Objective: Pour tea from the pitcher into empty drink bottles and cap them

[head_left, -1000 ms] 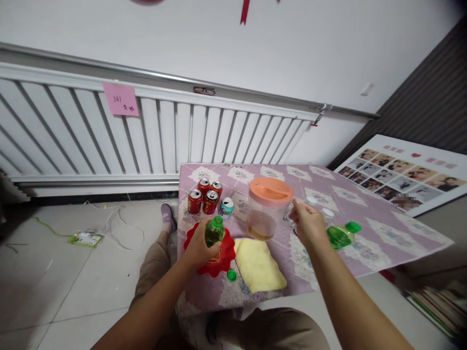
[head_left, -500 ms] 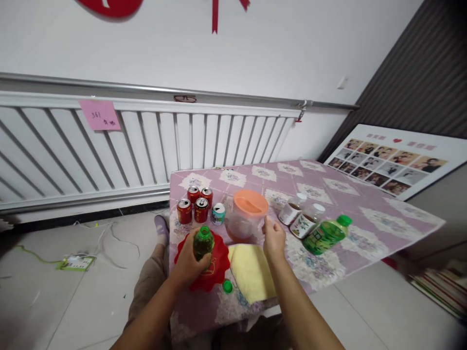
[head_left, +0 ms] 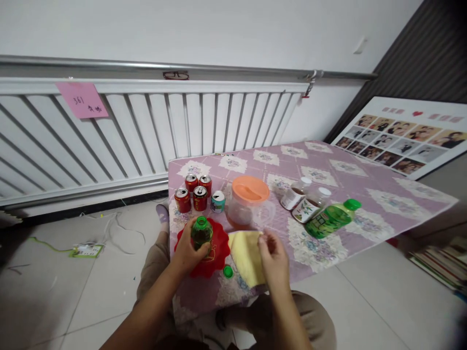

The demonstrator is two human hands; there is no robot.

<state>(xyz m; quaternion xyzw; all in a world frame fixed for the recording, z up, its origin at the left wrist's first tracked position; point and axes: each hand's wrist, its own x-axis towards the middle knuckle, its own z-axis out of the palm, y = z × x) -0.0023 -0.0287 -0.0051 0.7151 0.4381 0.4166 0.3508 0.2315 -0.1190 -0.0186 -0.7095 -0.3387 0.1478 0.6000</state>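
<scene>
My left hand (head_left: 188, 250) is wrapped round an uncapped green bottle (head_left: 202, 233), upright over a red scalloped tray (head_left: 218, 248). Its green cap (head_left: 228, 271) lies on the tablecloth beside the tray. My right hand (head_left: 273, 253) pinches the upper right part of a yellow cloth (head_left: 245, 257). Behind the cloth stands a clear pitcher (head_left: 239, 214) with an orange lid (head_left: 250, 188); its handle faces right and some liquid shows at the bottom.
Red cans (head_left: 200, 198) and a teal can (head_left: 218, 201) stand at the left. Two white-capped bottles (head_left: 305, 209) and a larger green bottle (head_left: 330, 219) are to the right. A radiator (head_left: 204, 121) runs behind the table (head_left: 292, 151).
My right hand has moved from beside the pitcher handle down to the yellow cloth and taken hold of it. My left hand still holds the green bottle. The view has shifted somewhat.
</scene>
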